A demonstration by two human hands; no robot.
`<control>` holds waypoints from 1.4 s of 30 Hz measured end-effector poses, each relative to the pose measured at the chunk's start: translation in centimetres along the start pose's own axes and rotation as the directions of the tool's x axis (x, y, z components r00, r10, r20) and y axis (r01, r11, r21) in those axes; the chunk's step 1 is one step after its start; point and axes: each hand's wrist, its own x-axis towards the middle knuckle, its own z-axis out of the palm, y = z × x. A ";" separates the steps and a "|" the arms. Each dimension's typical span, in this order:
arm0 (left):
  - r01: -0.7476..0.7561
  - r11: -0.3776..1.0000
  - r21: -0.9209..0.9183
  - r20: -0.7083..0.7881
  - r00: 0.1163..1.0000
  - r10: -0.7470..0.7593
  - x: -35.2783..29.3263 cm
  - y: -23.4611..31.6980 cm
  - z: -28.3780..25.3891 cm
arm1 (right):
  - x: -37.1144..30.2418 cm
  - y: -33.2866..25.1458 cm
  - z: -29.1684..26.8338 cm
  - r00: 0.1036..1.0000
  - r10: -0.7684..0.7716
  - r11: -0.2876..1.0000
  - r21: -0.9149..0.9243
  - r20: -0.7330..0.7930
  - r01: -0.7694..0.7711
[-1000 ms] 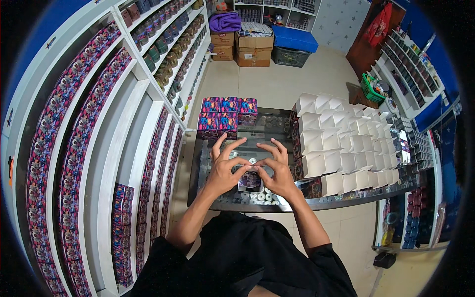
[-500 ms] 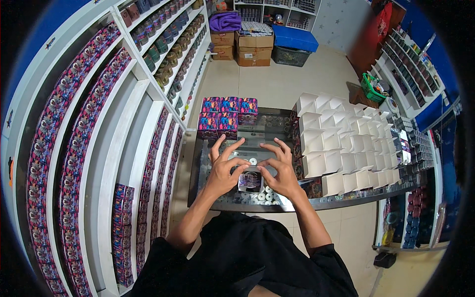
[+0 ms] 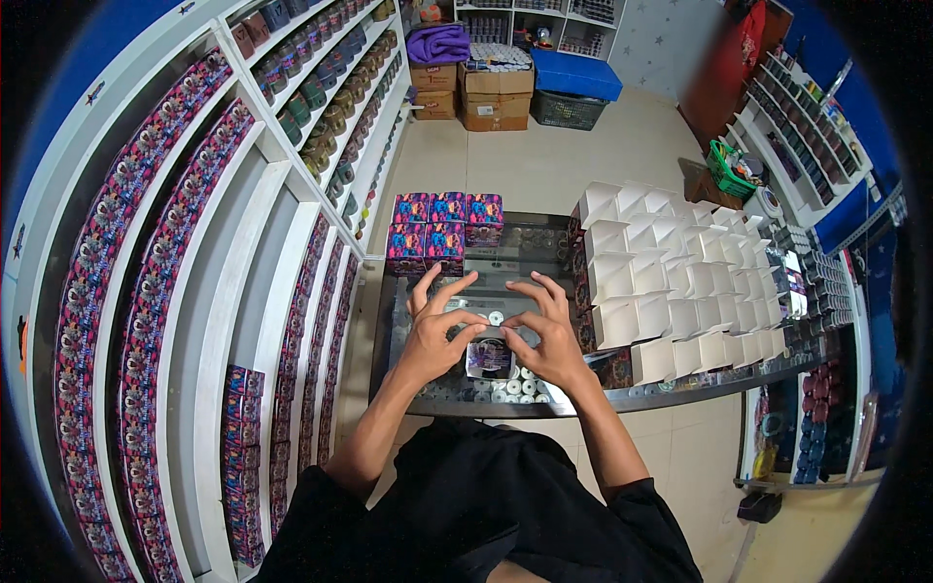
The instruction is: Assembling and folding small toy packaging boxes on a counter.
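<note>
Left hand (image 3: 433, 340) and right hand (image 3: 552, 344) pinch nearly closed at twelve o'clock on the printed box (image 3: 489, 360). I can't tell whether they grip it.

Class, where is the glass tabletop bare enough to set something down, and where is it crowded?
Bare tabletop shows between the patterned boxes and open white boxes, beyond the left hand and right hand. Crowded: the right side, under those white boxes, and between the hands, at the small box.

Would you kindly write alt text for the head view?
A person's left hand and right hand seemingly pinch the far edge of a small dark box at a glass-topped table; colourful boxes stand left, open boxes right.
</note>
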 end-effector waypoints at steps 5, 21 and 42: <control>0.006 1.000 0.002 -0.007 1.000 -0.006 -0.2 0.0 0.1 | 0.1 0.1 -0.2 0.999 -0.013 0.999 -0.036 0.031 0.015; -0.035 0.995 0.092 0.013 0.999 0.034 -0.1 0.8 -0.4 | 0.1 0.1 -1.0 0.998 0.036 0.999 -0.007 0.053 -0.036; -0.101 0.981 0.163 -0.024 0.994 0.106 0.2 0.7 -1.1 | -0.3 0.3 -1.1 0.990 -0.140 0.986 -0.090 -0.020 0.138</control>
